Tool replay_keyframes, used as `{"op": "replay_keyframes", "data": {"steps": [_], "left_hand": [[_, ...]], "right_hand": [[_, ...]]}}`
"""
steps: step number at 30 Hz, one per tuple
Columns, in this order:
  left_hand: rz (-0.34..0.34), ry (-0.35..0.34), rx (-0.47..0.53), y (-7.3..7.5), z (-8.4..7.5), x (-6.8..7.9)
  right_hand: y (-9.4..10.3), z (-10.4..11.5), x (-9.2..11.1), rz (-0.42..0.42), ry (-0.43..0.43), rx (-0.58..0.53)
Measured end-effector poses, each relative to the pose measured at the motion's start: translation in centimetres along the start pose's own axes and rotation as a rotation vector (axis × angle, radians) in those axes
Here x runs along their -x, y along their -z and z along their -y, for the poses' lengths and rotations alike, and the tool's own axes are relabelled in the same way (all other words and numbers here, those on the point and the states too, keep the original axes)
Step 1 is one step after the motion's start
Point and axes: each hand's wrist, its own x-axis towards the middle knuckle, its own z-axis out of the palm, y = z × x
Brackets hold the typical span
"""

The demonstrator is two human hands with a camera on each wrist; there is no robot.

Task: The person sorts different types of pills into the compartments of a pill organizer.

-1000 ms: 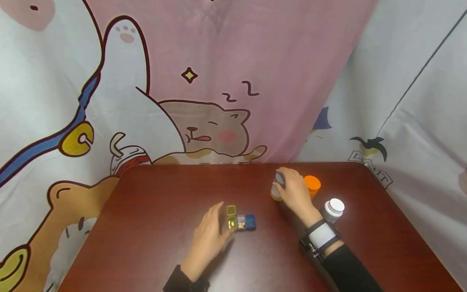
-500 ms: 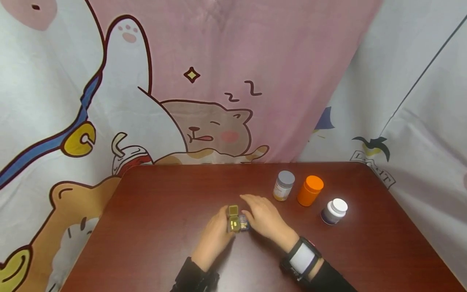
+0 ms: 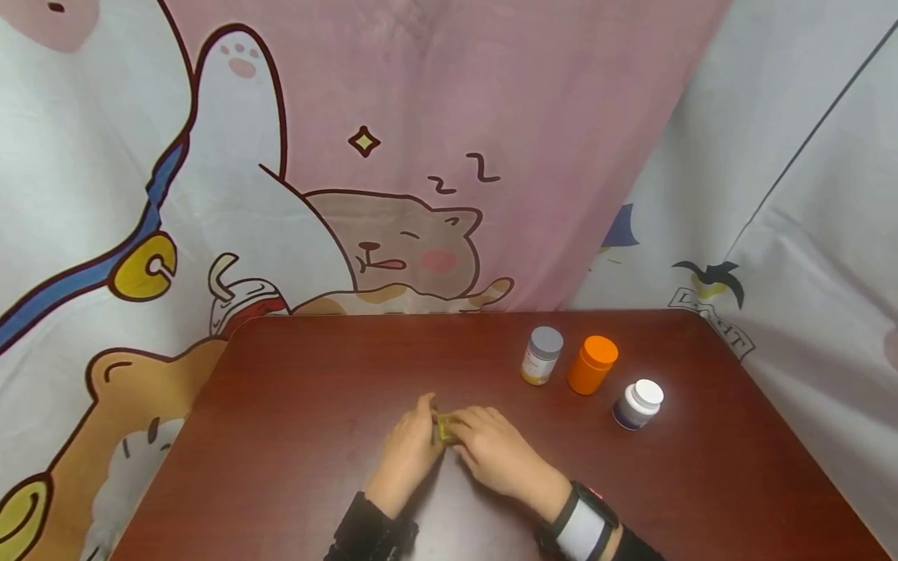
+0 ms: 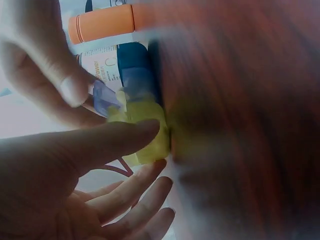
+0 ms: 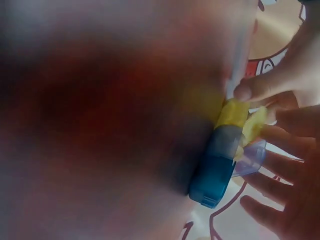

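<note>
A small pill organizer (image 3: 447, 428) stands on the table between my hands. It has a yellow compartment (image 4: 147, 135), a pale purple one, and a blue end (image 5: 212, 175). My left hand (image 3: 405, 453) pinches the yellow end, its thumb lying along the side in the left wrist view. My right hand (image 3: 501, 452) reaches over the organizer from the right, fingers fairly straight against the lids. In the right wrist view, the yellow lid (image 5: 255, 123) is partly raised and the clear purple lid (image 5: 252, 159) stands open. From the head view, my right hand hides the purple and blue parts.
A grey-capped bottle (image 3: 542, 356), an orange bottle (image 3: 592, 365) and a white bottle (image 3: 638, 404) stand upright at the right of the dark red table (image 3: 316, 374). A printed cartoon curtain (image 3: 547, 156) hangs behind the table.
My right hand has left the grey-capped bottle, which stays standing, and moved left onto the organizer. My left hand has closed onto its yellow end. The yellow lid has been swung partway over.
</note>
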Motion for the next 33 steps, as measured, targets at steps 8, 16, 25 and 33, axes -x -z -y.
{"op": "replay_keyframes", "data": {"steps": [8,16,25,33], "left_hand": [[0.023,-0.022,-0.023,-0.2,0.2,0.1],[0.005,-0.010,-0.042,-0.2,0.5,0.1],[0.028,-0.006,-0.068,-0.2,1.1,0.2],[0.008,-0.125,-0.117,0.3,1.5,1.3]], "right_hand": [[0.1,0.7,0.4,0.054,0.015,0.068],[0.1,1.9,0.0,0.084,0.036,0.217],[-0.7,1.4,-0.2,0.098,0.029,0.160],[-0.9,0.5,1.0,0.109,-0.040,-0.005]]}}
